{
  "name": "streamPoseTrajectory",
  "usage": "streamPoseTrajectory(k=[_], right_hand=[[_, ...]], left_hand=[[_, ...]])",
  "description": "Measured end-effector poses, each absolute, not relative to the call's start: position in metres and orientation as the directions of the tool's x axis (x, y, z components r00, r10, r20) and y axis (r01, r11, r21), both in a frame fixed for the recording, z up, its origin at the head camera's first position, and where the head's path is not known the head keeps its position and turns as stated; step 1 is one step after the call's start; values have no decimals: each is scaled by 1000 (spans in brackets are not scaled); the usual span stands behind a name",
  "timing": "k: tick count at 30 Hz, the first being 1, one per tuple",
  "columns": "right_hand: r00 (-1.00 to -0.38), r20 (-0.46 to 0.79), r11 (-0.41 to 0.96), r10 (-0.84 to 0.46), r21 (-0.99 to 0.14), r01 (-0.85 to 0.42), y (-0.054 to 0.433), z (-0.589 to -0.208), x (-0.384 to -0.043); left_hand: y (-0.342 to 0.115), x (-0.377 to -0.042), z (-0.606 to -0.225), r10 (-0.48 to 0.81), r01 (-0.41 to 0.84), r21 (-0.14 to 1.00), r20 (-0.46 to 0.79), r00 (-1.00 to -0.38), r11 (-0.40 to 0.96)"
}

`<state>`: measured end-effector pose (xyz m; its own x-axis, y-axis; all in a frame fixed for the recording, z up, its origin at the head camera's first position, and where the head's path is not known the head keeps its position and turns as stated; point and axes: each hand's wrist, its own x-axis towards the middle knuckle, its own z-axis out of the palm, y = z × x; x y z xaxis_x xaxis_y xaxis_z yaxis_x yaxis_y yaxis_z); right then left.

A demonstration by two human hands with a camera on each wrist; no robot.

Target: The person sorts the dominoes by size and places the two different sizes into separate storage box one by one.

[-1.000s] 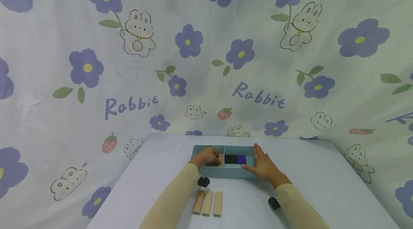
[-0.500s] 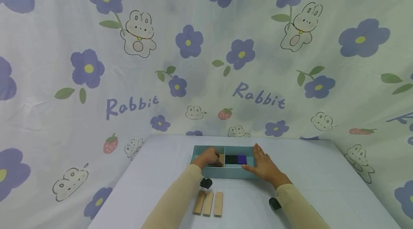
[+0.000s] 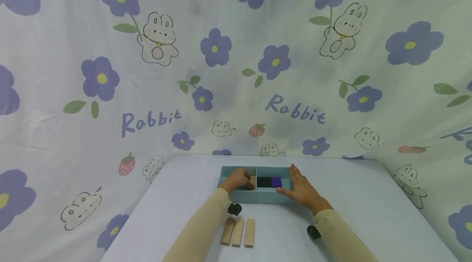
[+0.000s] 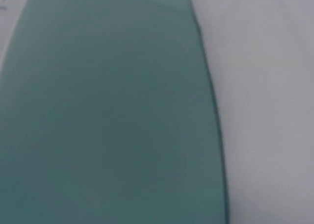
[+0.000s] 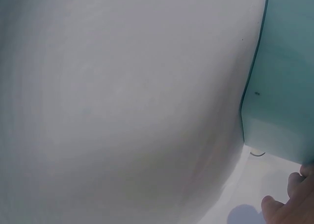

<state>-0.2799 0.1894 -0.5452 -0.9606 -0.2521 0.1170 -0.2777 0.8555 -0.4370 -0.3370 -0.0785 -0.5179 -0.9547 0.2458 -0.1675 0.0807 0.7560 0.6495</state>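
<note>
A light-blue divided box (image 3: 258, 197) stands on the table, and its front wall fills much of the left wrist view. My left hand (image 3: 237, 178) reaches into the left compartment with curled fingers and holds a wooden block (image 3: 253, 181) against the divider. The fingertips are partly hidden there. My right hand (image 3: 303, 190) lies over the box's right end, its fingers extended along the outer side and the thumb at the front rim. Some of its fingers (image 5: 287, 204) show in the right wrist view. Black (image 3: 264, 182) and purple blocks (image 3: 276, 182) lie in the right compartment.
In front of the box, several wooden blocks lie side by side, among them a left one (image 3: 227, 231) and a right one (image 3: 249, 233). The white table (image 3: 350, 196) meets a patterned cloth backdrop (image 3: 236, 89) behind the box.
My left hand shifts very slightly to the right inside the left compartment. The right hand, the box and the loose wooden blocks stay in place.
</note>
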Motion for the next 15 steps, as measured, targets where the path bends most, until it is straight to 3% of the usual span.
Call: streamPoseTrajectory(k=[15], right_hand=[[-957, 134, 852, -257, -436, -290, 190, -547, -278]], left_hand=[[-103, -326, -501, 325, 70, 816, -149, -934, 574]])
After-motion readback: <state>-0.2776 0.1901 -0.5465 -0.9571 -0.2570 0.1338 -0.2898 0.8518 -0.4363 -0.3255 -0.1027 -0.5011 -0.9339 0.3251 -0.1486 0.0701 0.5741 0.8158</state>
